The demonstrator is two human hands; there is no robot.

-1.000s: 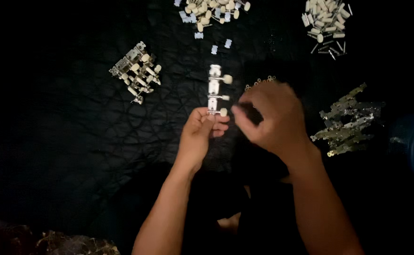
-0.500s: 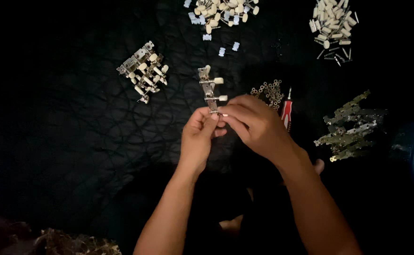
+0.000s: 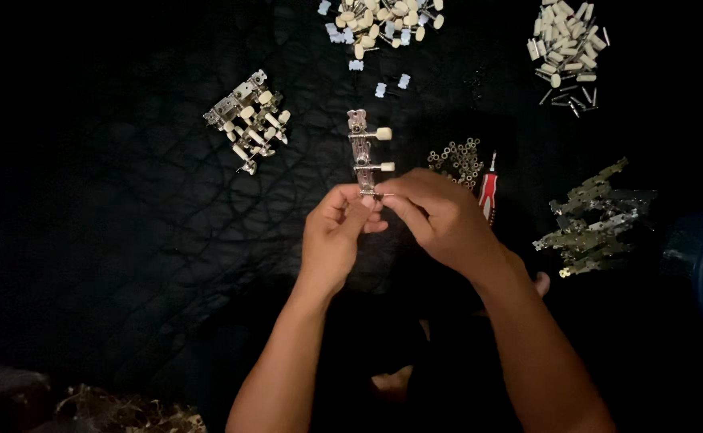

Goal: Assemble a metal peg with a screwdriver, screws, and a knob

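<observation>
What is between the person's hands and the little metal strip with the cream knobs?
Nothing visible. The left hand and right hand both pinch the lower end of the metal strip directly. The small rings lie to the side.

At eleven o'clock I see finished tuners [image 3: 249, 119]; at one, pegs [image 3: 566, 40]; at three, metal plates [image 3: 592, 220].

Silver tuner strip [image 3: 361, 152] with cream knobs, black cloth [image 3: 127, 240]
</observation>
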